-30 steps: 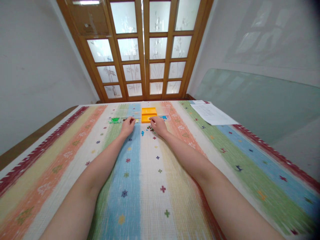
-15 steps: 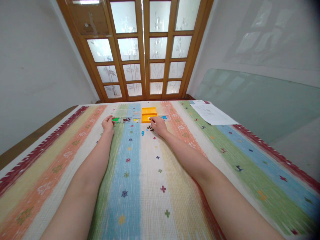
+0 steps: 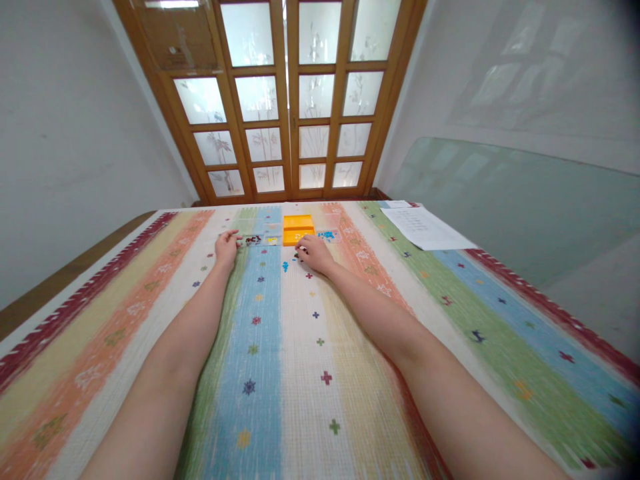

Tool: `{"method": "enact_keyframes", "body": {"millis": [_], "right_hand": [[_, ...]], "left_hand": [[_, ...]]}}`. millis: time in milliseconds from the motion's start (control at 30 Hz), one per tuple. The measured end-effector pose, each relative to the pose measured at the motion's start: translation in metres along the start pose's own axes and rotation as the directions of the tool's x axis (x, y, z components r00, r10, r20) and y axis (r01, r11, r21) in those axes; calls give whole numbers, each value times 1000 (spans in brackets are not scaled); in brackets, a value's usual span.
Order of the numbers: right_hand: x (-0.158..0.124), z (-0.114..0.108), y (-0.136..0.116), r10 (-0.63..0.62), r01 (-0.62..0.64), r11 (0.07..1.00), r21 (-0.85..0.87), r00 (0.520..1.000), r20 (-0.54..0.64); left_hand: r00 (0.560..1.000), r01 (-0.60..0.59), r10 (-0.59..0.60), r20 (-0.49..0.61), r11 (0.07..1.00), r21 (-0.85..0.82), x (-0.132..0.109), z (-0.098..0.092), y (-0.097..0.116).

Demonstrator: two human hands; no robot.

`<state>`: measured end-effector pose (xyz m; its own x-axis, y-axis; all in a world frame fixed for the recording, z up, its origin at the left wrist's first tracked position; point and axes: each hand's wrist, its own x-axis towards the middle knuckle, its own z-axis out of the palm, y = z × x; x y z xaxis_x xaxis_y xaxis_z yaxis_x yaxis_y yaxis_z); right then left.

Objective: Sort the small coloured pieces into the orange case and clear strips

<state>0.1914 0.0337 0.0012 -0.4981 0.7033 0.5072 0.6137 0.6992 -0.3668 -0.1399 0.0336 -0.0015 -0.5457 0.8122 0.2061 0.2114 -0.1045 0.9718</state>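
Cloth-covered table (image 3: 299, 360) shown, loose blue pieces (image 3: 285, 266) scattered nearest. Loose dark pieces (image 3: 297, 257) seen just beyond, partly hidden by right hand (image 3: 313, 251); fingers curled over them, whether anything is clamped in the grip cannot be told. Left hand (image 3: 227, 247) held near clear containers (image 3: 263, 241), fingers bent; its grip cannot be told either. Loose pieces judged very light, stiff, maybe slippery; best taken singly, pinched at the edges with fingertips. Open orange box (image 3: 299, 221) placed just past right hand, pale bits (image 3: 299, 236) inside. Paper sheet (image 3: 427, 229) laid well to the right, glazed doors (image 3: 287, 100) seen behind
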Motion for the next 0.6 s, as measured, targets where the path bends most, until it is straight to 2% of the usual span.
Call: {"method": "enact_keyframes", "body": {"millis": [167, 400, 500, 600], "right_hand": [[-2, -1, -4, -120, 123, 992, -33, 988, 93], [-2, -2, -10, -177, 185, 981, -49, 974, 142], [0, -3, -7, -134, 138, 989, -47, 987, 83], [2, -8, 2, 7, -8, 999, -36, 1000, -19]], "left_hand": [[996, -59, 58, 68, 998, 14, -3, 5, -1], [975, -138, 119, 189, 986, 93, -10, 12, 0], [962, -176, 141, 236, 975, 133, -17, 18, 5], [928, -235, 163, 334, 953, 190, -28, 27, 13]]}}
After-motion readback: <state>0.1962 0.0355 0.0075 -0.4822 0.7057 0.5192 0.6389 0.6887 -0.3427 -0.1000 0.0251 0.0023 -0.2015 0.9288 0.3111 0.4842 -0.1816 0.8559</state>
